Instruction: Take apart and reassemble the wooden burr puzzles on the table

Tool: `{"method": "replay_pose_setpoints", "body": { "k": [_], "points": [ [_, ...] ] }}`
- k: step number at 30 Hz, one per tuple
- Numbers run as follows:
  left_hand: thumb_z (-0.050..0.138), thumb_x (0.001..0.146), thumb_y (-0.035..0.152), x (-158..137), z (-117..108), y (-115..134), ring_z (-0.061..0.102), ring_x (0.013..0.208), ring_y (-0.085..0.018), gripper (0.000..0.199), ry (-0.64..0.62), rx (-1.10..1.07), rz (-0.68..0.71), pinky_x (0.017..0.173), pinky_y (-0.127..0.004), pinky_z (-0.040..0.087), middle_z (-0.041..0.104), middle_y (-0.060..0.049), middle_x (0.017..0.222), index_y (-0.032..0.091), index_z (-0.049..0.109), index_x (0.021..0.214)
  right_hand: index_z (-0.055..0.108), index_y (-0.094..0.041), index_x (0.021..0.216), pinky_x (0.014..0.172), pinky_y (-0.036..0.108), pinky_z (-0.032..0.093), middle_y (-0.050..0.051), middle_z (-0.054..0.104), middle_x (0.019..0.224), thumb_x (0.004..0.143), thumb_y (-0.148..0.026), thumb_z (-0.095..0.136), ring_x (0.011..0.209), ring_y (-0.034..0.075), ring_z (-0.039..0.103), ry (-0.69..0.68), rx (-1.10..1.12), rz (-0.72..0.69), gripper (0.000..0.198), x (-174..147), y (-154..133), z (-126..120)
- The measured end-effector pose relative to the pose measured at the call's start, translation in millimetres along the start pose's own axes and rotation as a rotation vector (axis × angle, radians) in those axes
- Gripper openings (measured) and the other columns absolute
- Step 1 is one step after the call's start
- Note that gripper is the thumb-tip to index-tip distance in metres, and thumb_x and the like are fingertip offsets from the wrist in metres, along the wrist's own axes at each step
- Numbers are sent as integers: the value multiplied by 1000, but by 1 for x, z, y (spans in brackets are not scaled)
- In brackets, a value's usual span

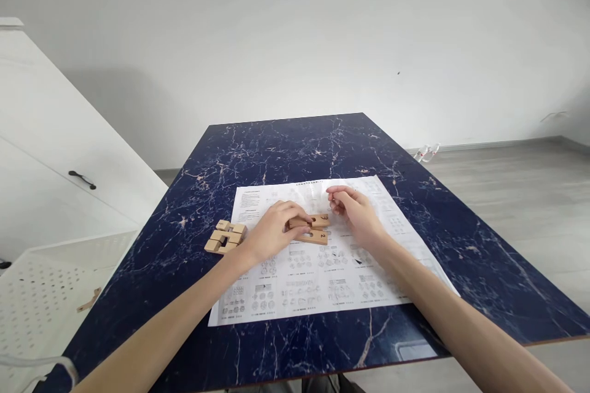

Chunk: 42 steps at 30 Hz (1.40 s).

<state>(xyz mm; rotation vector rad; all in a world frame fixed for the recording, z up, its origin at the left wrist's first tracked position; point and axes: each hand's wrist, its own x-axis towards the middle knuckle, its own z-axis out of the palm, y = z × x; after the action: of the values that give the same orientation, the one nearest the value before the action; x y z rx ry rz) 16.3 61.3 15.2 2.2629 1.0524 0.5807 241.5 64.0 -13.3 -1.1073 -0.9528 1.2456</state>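
Pale grey wall is filling the upper frame behind a dark blue, marble-patterned table (276, 153). At centre, the left hand (275, 228) is pinching two flat, light-brown, slotted wooden slats (319, 237) by one end, above a white printed paper sheet (391, 282); whether they are touching it, I cannot tell. Right of them, the right hand (353, 209) is hovering, fingers loosely curled, nothing visibly between them. Being gripped at one end, the slats could slip or skew; the left wrist, passing close by, could knock the pale wooden block cluster (225, 237) left of centre; a dragging forearm could shift the sheet. Counting: two slats are showing, one cluster, one sheet, and two clear bottles (431, 152) are lying at right.
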Motion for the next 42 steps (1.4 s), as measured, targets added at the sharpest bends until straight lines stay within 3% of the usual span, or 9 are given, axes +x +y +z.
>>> {"method": "replay_pose_setpoints", "body": {
  "k": [6,11,19,27,33,37,42],
  "points": [
    [75,99,27,4,22,17,65,116,-26,10,24,-26,8,108,-47,50,75,-2,118,28,78,108,71,-23,88,65,32,46,2,62,85,79,-37,68,69,15,53,-17,-25,-2,17,1,-2,-4],
    [73,100,29,4,31,21,66,116,-26,9,44,-24,35,110,-48,49,75,-2,117,28,76,108,73,-23,88,66,33,46,1,65,83,80,-29,64,68,17,54,-23,-174,-36,12,-4,1,1],
    [72,101,27,-2,26,13,64,123,-26,7,41,-33,41,111,-46,50,74,-2,124,26,71,108,69,-24,97,68,35,48,3,73,84,94,-27,50,68,21,63,-141,-625,-181,20,-18,2,14],
    [70,101,31,3,20,4,65,119,-27,10,-21,-137,17,107,-47,50,74,-3,120,27,71,109,68,-26,99,71,39,47,4,74,85,100,-28,50,73,24,64,-159,-724,-235,19,-20,5,14],
    [70,97,30,12,7,-6,67,108,-26,8,-112,-186,56,96,-43,55,74,-5,112,26,71,103,64,-26,94,69,40,46,8,74,95,103,-26,43,77,24,63,-205,-791,-270,23,-22,2,18],
    [74,95,32,17,0,-10,68,107,-26,14,-166,-194,65,94,-43,55,74,-4,112,27,71,107,64,-26,95,70,40,47,8,74,99,105,-25,41,80,24,64,-222,-797,-267,25,-22,2,18],
    [77,92,35,16,-2,-10,71,104,-26,31,-179,-250,-19,88,-41,57,74,-6,121,26,66,119,66,-26,95,75,40,49,7,75,102,103,-22,42,85,25,67,-235,-779,-261,25,-19,3,17]
  ]
}}
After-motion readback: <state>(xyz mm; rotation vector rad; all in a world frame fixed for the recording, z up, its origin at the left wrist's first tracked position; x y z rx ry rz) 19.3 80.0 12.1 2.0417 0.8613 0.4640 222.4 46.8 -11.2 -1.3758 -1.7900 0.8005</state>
